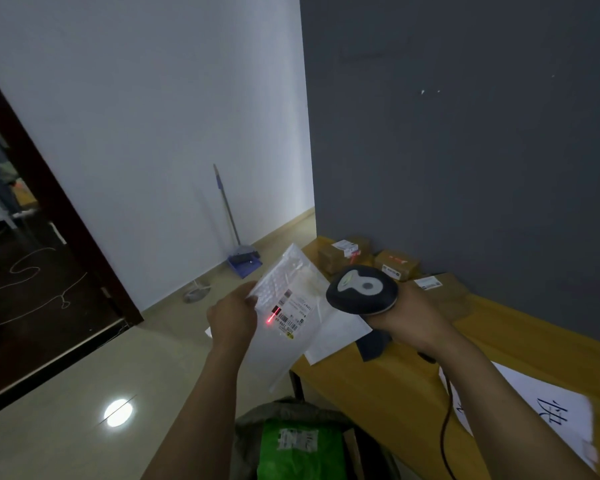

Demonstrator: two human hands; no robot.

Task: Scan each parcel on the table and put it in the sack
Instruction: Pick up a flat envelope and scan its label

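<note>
The left hand [232, 318] grips a white bubble mailer [284, 344] by its left edge, thumb on the front and the fingers apparently curled behind it, out of sight. The mailer hangs tilted in the air just off the yellow table [395, 382], above the sack [248, 431]. The right hand [413, 317] is wrapped round a dark scanner [361, 289], whose red light falls on the mailer's label [291, 315].

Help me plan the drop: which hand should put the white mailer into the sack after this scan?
Left. The left hand grips the white mailer just above the sack; the right hand holds the scanner.
</note>
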